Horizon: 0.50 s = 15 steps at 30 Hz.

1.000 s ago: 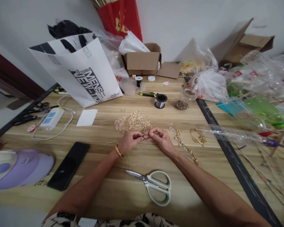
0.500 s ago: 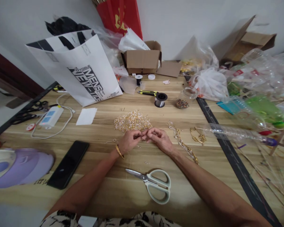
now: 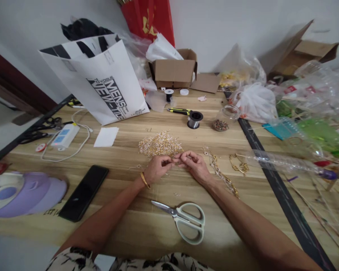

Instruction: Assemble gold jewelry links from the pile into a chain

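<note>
1. Head view: the left hand (image 3: 156, 169) and right hand (image 3: 197, 167) meet at the fingertips over the wooden table (image 3: 127, 139).
2. Grip: fingertips of each hand are drawn together; whether they pinch a piece cannot be told at this size.
3. Bead pile (image 3: 159, 143): gold and silver, lies on the table, just beyond the fingertips.
4. Beaded strand (image 3: 214, 163): lies just right of the right hand.
5. Scissors (image 3: 173, 212): lie between the forearms, blades pointing left.
</note>
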Available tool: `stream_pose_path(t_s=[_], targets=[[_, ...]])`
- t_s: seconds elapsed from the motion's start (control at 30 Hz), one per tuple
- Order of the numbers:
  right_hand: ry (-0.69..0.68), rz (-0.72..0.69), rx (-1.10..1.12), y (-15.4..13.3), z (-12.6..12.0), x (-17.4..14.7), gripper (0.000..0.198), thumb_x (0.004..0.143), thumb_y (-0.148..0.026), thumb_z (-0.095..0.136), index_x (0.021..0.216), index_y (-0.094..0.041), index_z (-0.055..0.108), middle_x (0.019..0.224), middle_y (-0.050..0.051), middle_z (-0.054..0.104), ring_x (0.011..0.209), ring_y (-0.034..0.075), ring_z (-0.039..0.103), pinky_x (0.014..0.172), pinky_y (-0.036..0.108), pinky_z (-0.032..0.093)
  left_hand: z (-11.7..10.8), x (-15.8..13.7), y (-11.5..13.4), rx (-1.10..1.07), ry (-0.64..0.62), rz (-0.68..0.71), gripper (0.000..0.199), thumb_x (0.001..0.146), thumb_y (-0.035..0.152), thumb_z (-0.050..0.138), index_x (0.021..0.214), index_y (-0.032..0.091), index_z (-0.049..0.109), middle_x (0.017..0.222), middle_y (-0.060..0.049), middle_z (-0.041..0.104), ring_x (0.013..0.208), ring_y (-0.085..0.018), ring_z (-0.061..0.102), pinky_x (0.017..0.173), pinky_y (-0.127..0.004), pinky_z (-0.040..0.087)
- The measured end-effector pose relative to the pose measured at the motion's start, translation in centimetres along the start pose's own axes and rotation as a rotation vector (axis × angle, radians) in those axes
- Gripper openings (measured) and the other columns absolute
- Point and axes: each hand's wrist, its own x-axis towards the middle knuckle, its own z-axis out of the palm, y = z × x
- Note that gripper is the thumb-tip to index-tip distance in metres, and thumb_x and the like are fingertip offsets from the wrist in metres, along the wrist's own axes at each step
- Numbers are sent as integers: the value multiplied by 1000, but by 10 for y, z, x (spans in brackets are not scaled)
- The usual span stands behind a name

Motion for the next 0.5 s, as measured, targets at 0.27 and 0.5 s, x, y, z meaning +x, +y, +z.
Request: stream_pose_path(t_s=[0.27,0.5], targets=[[5,-10,-57,1,0,0,23,77,-41,66,78,-19,58,97,5,66,80,18,65,69,30,55,1,0,-5,-416,-56,-158,22,75,31,65,83,11,67,78,-6,70,70,-14,62,67,-24,47],[-1,-121,-249,0,3,-5,22,81,-41,61,81,-19,60,96,6,60,79,17,59,65,29,53,1,0,-7,-523,-111,-216,23,70,30,69,82,11,66,71,-4,69,63,-12,62,62,-23,49]])
